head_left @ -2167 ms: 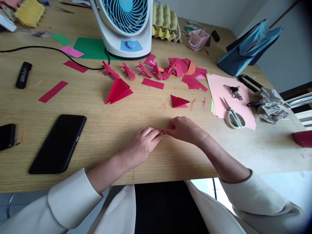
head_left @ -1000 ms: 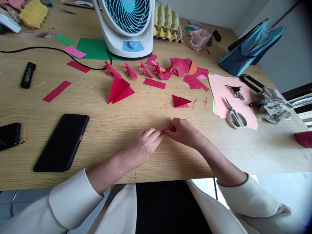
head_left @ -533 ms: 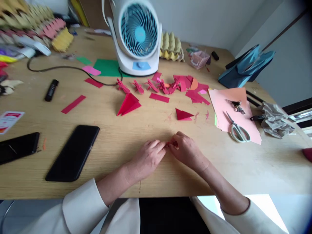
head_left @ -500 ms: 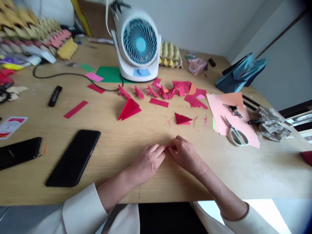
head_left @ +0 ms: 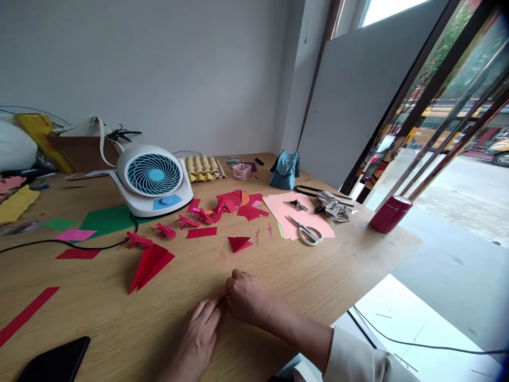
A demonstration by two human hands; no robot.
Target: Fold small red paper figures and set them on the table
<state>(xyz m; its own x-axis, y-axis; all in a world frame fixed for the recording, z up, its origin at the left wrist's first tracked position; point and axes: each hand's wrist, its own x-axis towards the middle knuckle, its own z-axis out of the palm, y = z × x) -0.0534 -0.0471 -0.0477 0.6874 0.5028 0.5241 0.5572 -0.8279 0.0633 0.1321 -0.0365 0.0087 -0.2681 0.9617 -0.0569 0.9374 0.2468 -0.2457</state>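
My left hand (head_left: 199,334) rests low on the wooden table, its fingers pressed together and reaching toward my right hand (head_left: 247,297). The right one is curled closed, and the fingertips of both meet. Whatever lies between them is hidden at this moment. Beyond the hands are a small folded red paper (head_left: 238,243) and a larger folded red paper (head_left: 150,267). A row of small red paper figures (head_left: 164,230) runs toward a pile of red scraps (head_left: 251,211). Flat red strips (head_left: 201,232) lie nearby.
A white fan (head_left: 156,178) stands at the back left, its cord crossing the table. Scissors (head_left: 309,233) and keys (head_left: 296,204) lie on pink paper (head_left: 274,204). A dark red container (head_left: 391,214) stands near the right edge; a black phone (head_left: 55,363) lies at lower left.
The view has swung right and up, bringing the doorway into sight. Both hands remain together; the bit of red seen at their fingertips earlier is now hidden.
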